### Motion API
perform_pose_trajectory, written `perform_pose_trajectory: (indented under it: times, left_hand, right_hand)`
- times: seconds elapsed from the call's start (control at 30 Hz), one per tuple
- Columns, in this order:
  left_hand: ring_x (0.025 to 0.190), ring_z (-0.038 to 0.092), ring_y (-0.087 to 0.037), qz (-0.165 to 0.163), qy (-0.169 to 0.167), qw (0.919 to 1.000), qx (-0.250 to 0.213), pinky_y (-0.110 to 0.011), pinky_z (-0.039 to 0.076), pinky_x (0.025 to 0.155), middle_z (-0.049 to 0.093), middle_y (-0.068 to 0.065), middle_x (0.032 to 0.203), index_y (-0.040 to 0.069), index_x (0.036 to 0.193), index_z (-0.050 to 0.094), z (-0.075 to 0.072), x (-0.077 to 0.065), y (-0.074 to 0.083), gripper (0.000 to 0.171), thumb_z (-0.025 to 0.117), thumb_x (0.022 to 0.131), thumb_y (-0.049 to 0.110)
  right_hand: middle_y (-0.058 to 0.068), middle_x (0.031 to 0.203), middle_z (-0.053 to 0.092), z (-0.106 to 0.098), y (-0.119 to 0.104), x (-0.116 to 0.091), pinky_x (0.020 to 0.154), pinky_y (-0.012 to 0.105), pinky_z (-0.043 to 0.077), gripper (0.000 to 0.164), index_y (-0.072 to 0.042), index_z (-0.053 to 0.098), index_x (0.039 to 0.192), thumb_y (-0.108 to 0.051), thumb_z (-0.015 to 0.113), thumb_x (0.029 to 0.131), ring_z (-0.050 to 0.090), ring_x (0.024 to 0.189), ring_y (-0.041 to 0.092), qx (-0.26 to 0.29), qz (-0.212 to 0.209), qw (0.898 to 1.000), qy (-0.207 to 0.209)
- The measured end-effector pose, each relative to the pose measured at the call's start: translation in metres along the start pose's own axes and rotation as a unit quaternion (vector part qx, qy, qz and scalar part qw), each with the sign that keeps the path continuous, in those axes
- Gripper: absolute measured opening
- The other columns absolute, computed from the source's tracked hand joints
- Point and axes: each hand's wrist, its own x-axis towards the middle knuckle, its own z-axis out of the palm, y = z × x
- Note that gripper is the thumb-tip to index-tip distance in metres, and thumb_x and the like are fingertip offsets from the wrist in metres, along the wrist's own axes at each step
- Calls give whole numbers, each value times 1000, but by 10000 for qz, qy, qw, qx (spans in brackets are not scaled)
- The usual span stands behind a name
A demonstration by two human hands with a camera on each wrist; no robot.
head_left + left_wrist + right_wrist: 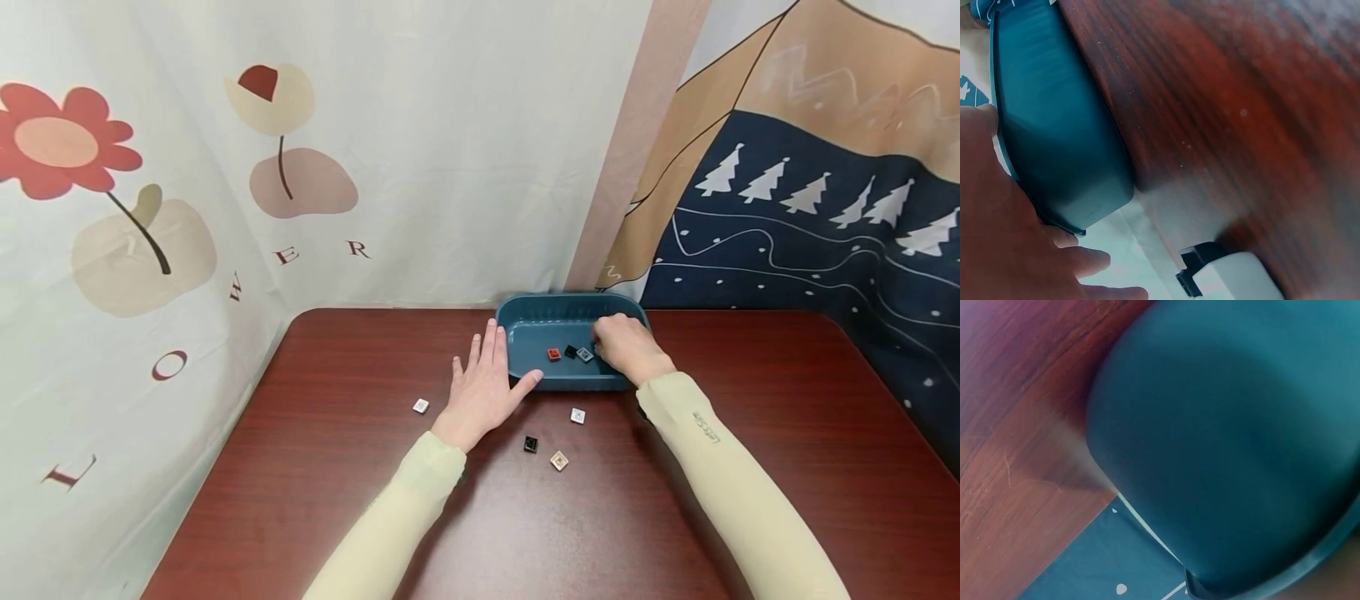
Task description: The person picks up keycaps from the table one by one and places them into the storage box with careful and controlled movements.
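A blue plastic tray (540, 321) stands at the back of the table. My left hand (483, 392) lies with straight, spread fingers against its left end, the thumb along the front corner. Over the tray's right end, my right hand (628, 343) reaches inside with curled fingers. Its fingertips are hidden, so I cannot tell whether they hold anything. Left of them in the tray lie small square keycap-like pieces: one red (553, 354), one black (571, 352) and one grey (585, 355). The right wrist view shows mostly the tray's outer wall (1210, 425).
On the table (337, 492) in front of the tray lie a white piece (577, 415), a black piece (530, 444) and a cream piece (558, 461). Another white piece (421, 406) sits left of my left hand. A printed curtain (450, 167) hangs behind the table.
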Motion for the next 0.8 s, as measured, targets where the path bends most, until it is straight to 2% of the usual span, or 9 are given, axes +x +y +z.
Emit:
perform_pose_trajectory:
  times: [0.23, 0.4, 0.57, 0.67, 0.8]
  left_hand:
    - [158, 15, -36, 20, 12, 10000, 28, -68, 20, 118, 1, -7, 174, 6, 167, 12, 1, 0, 0, 100, 41, 99, 74]
    - [158, 14, -34, 36, 11, 10000, 30, -68, 20, 118, 0, -7, 174, 6, 166, 12, 1, 0, 0, 100, 41, 99, 74]
    - [158, 14, -34, 30, 8, 10000, 15, -68, 20, 118, 0, -7, 174, 6, 167, 11, 0, 0, 0, 100, 41, 99, 74]
    - [158, 14, -34, 29, -17, 10000, 32, -68, 20, 118, -1, -7, 174, 6, 167, 10, 0, 0, 0, 101, 41, 99, 74]
    - [158, 14, -35, 38, -11, 10000, 40, -69, 20, 118, 0, -8, 174, 5, 166, 10, 1, 0, 0, 101, 41, 99, 74]
  right_hand:
    - [18, 100, 74, -3, -1, -6, 77, 46, 57, 20, 3, 76, 113, -4, 72, 95, 64, 78, 26, 37, 95, 9999, 93]
    - [17, 104, 74, -6, -10, -22, 77, 49, 59, 28, 1, 74, 120, -16, 71, 99, 68, 83, 29, -259, 19, 9981, 567]
    - [17, 113, 74, -9, -23, -42, 81, 54, 57, 32, -2, 75, 120, -25, 73, 97, 70, 97, 37, -574, -149, 9909, 1206]
    - [18, 120, 73, -10, -29, -52, 88, 57, 55, 39, -3, 73, 126, -31, 72, 98, 68, 106, 39, -551, -258, 9878, 1435]
    - [18, 129, 69, -8, -34, -62, 97, 61, 50, 51, -6, 67, 137, -41, 67, 100, 65, 116, 41, -356, -362, 9869, 1532]
